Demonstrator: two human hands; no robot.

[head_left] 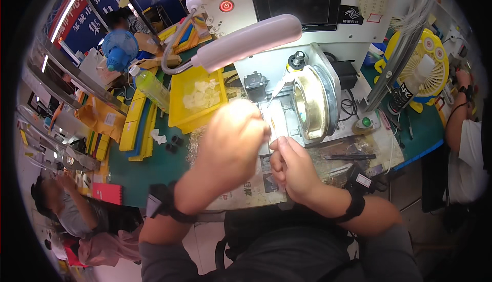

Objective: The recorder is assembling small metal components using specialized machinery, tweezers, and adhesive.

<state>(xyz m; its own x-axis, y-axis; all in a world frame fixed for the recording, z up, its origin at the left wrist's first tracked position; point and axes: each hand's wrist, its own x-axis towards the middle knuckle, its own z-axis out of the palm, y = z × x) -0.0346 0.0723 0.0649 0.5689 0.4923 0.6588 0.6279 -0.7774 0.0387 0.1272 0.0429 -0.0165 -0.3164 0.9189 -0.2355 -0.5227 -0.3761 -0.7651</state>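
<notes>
My left hand (228, 146) is curled closed at the front of a white bench machine (233, 20). Close by on its right, my right hand (298, 172) is pinched, thumb against bent fingers. Whatever either hand holds is too small and overlit to make out. Just beyond the fingertips lies a glaring white strip-like patch (277, 120). A large gold-coloured spool (309, 102) stands upright right of it, and a small black motor-like block (254, 86) sits behind. Beyond my left hand is a yellow bin (192, 120) with several small whitish pieces (202, 95).
A white lamp (251, 38) reaches over the work spot. A green bottle (152, 89), stacked yellow and blue trays (137, 123) and a blue fan (120, 48) stand left. Dark tweezers (351, 156), a green-capped bottle (365, 124) and a yellow fan (430, 66) are right. Other people sit at both sides.
</notes>
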